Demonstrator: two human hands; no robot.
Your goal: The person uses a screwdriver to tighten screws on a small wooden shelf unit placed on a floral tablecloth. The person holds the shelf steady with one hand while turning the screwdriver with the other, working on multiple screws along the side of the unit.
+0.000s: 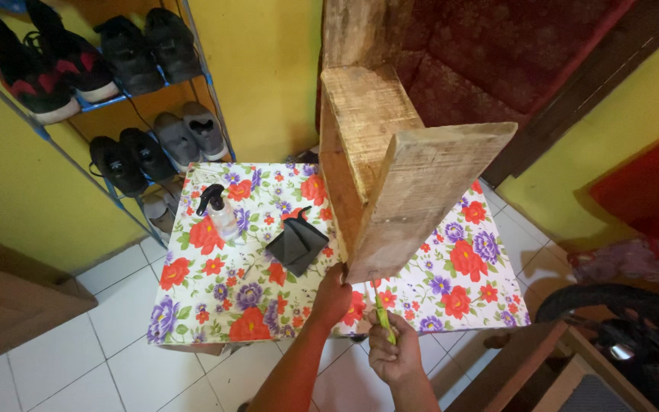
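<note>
Left hand [335, 294]: gripping the lower corner of the wood piece [390, 168], fingers wrapped around its edge, the arm reaching up from the bottom of the view.
Right hand [394, 352]: closing in a fist around a green tool [383, 314], which is pointing up toward the underside of the wood; I cannot tell whether the tip is touching the wood.
Wood piece: two rough, pale boards joined at an angle, being held up in the air over the table [215, 305], tilted, filling the middle of the view.
Green tool: slim handle, sticking out above the fist, just below the near board's lower end.
Table: covered by a white cloth with red and purple flowers, standing on a white tiled floor [78, 351].
Spray bottle [221, 210]: clear with a black trigger top, standing upright on the far left part of the table.
Black cloth [297, 244]: folded, lying near the table's middle, just left of the wood.
Shoe rack [127, 99]: blue frame against the yellow wall, carrying pairs of dark and grey shoes.
</note>
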